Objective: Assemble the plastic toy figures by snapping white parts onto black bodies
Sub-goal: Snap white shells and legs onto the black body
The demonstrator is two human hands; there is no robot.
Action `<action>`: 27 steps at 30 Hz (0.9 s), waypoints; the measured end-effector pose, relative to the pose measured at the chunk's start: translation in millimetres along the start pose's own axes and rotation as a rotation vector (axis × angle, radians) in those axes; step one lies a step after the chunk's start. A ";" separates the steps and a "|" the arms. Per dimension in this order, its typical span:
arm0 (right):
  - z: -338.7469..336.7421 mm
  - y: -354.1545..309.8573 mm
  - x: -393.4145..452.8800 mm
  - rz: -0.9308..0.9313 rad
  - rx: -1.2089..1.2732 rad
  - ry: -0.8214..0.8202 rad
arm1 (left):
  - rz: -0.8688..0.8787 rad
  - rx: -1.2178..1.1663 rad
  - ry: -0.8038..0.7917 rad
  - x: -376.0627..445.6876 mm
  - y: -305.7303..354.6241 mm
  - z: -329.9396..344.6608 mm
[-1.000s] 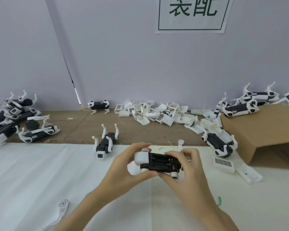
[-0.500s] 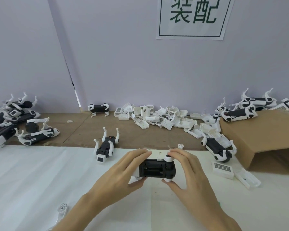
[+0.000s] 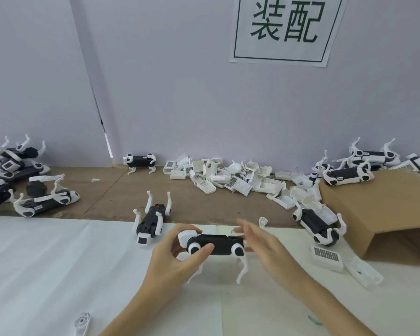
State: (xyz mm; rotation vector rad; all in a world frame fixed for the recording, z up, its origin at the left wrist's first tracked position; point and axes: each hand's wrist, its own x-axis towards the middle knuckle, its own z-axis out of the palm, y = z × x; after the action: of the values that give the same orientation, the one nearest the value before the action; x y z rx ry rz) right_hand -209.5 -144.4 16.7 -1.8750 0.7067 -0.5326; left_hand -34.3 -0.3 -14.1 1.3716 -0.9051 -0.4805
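Since the frame half a second back, black plastic dog-shaped toy figure with white head and legs (image 3: 215, 243) is turned upright, legs pointing down toward the desk (image 3: 46, 263); before, its underside faced the camera. Left hand (image 3: 177, 260) grip: thumb and fingers pinch the white head end, holding the figure above the desk. Right hand (image 3: 264, 241) grip: wide, fingers straight, blurred, at the figure's tail end; contact cannot be told. Beyond the left hand, just apart, a second black-and-white figure (image 3: 152, 220) lies on its back, legs up. Right of the right hand sits a white plastic barcode-labelled part (image 3: 326, 257), near a brown cardboard box (image 3: 386, 209). Farther back, a heap of loose white plastic parts (image 3: 233, 177).
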 end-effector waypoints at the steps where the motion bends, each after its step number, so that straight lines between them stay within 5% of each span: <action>1: -5.3 -0.7 15.0 0.006 -0.061 0.036 | -0.015 -0.004 -0.005 0.4 -0.8 0.3; 4: -25.7 4.8 69.8 -0.030 -0.467 0.225 | -0.054 -0.020 -0.044 1.4 -2.4 1.1; 10: -62.7 42.6 127.9 0.236 -1.381 0.343 | -0.091 -0.060 -0.058 4.8 -5.0 0.6; 14: -65.0 57.8 135.9 0.234 -1.563 0.379 | -0.106 -0.074 -0.074 6.6 -6.4 0.5; 20: -51.6 48.9 121.5 0.088 -1.467 0.474 | -0.102 -0.078 -0.083 5.3 -3.0 0.0; 27: -33.0 37.8 62.9 -0.206 -0.500 0.514 | -0.108 -0.064 -0.088 2.2 -3.2 0.6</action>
State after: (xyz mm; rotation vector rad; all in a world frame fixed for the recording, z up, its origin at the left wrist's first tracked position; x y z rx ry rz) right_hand -193.5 -220.9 -2.7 -2.3158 1.0597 -1.0713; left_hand -32.8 -3.0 -16.6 1.3538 -0.8824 -0.6521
